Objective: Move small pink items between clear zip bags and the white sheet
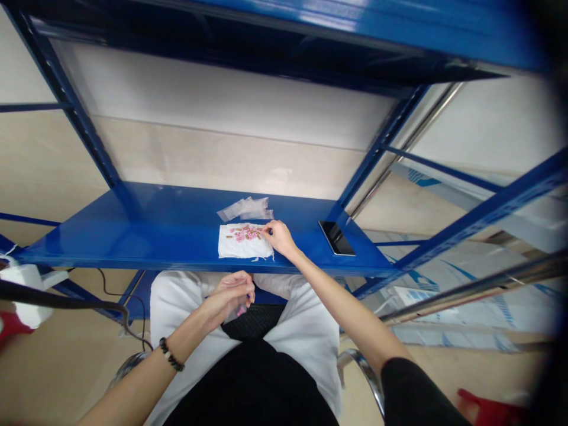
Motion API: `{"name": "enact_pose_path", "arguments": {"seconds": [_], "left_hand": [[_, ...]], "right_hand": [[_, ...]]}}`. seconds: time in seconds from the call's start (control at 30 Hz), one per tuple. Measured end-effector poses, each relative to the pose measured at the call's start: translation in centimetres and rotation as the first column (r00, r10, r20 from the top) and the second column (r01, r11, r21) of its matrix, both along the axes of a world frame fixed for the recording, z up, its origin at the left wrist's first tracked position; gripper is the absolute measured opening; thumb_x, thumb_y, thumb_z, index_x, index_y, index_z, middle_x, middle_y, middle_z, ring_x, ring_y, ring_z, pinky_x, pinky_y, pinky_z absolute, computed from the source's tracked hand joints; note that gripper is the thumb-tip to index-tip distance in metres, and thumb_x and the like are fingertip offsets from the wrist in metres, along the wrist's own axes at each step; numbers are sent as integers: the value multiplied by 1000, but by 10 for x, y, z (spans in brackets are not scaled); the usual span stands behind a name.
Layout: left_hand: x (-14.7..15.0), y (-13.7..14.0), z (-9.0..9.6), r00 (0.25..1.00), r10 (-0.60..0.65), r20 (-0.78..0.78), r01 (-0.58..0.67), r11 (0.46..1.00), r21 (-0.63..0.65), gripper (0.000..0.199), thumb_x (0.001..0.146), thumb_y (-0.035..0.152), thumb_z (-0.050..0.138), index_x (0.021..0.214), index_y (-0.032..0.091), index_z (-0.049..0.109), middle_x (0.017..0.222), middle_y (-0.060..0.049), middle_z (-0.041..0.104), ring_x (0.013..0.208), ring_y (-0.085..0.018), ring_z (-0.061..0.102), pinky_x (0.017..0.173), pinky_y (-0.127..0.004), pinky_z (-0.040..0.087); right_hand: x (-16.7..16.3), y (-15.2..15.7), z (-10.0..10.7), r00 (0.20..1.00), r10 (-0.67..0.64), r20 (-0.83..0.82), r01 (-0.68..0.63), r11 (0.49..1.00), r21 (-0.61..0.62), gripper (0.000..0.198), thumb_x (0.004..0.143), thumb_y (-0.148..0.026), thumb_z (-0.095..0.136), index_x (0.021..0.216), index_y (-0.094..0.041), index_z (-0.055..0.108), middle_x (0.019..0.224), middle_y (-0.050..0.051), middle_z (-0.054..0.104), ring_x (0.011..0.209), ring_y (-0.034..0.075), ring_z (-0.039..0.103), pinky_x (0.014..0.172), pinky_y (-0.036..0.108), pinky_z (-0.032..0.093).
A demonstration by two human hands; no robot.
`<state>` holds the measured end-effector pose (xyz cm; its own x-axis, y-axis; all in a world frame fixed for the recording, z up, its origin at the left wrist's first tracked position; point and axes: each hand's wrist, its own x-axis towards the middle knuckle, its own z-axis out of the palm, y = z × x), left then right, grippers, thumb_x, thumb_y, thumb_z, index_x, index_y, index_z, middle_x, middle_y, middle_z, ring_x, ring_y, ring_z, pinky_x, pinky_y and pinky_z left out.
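Observation:
Over my lap, my left hand (231, 296) is closed on a small clear plastic bag (234, 312) with a bit of pink showing inside. At the right side of a white cloth (226, 251), my right hand (278, 235) has its fingers pinched together. Whatever lies between those fingertips is too small to make out. A scatter of small pink and brown pieces (246, 234) covers the upper part of the cloth, right beside my right fingertips. Just behind the cloth lie several flat clear plastic bags (246, 208), overlapping each other.
The cloth lies on a blue metal shelf (155, 231), near its front edge. A dark-screened tablet or phone (336, 238) rests to the right. Overhead runs another blue shelf (284, 35), with uprights on both sides. A cable (66, 303) hangs at the left.

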<state>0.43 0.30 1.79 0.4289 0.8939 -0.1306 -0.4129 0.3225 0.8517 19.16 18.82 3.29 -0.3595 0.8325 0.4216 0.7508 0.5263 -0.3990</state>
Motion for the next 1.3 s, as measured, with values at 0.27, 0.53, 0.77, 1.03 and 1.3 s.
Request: {"name": "enact_pose_path", "arguments": {"seconds": [0.27,0.53,0.77,1.03,1.3], "left_hand": [[-1,2,-4,999,6,-43,-6,1000,-5,28,75,34,77,80,17,55,69,-3,63,53,-11,57,41,-17,37],[1,-1,-9,995,21,-100,-23,1000,-17,27,70,31,80,76,14,60,66,-3,63,52,-10,57,41,-18,37],[2,1,-9,998,8,-63,-6,1000,21,27,73,33,79,76,15,59,69,-4,64,55,-11,59,45,-18,39],[2,1,-10,997,-27,-75,28,1000,10,27,76,34,76,79,17,56,68,-2,62,52,-10,55,39,-17,33],[0,3,-7,996,-15,-93,17,1000,24,27,73,33,79,78,16,58,68,-3,63,54,-10,56,41,-17,33]], "right_hand": [[-11,-53,45,952,178,-248,-185,983,-6,9,83,-20,66,77,-19,73,81,3,71,77,17,61,74,29,44],[-35,-139,48,840,515,-167,-539,826,-165,7,84,-20,69,78,-21,72,94,4,66,93,19,59,84,32,45],[-18,-82,29,946,244,-214,-259,965,-47,14,88,-21,62,78,-19,72,82,3,68,81,17,61,77,28,45],[-9,-26,-1,992,-127,0,127,992,-4,13,81,-28,67,73,-20,71,80,5,69,76,18,59,71,27,43],[-12,-54,26,996,-93,11,92,995,45,12,82,-20,65,71,-19,70,79,6,67,79,20,56,73,30,42]]}}
